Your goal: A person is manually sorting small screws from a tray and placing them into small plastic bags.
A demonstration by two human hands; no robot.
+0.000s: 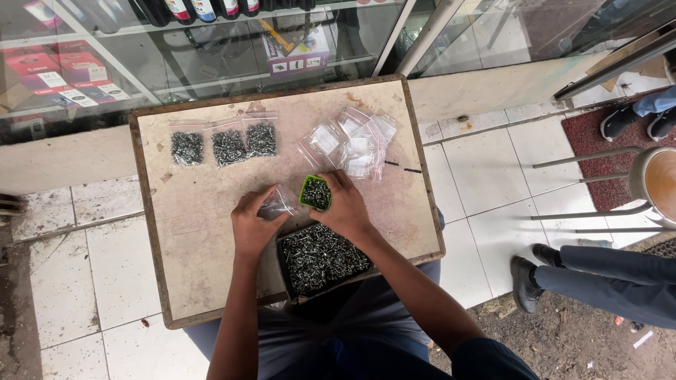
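My right hand (346,208) grips a small green cup (315,193) filled with dark screws, tipped toward a small clear plastic bag (279,204). The bag is held by my left hand (252,224) at its left side. Both hands hover over a wooden board (204,204) that rests on my lap. Just below the hands sits a dark box of loose screws (322,259) at the board's near edge.
Three filled screw bags (224,146) lie in a row at the board's far left. A pile of empty clear bags (352,144) lies at the far right. A glass display case (176,49) stands ahead. A stool (651,184) and other people's legs (598,271) are at right.
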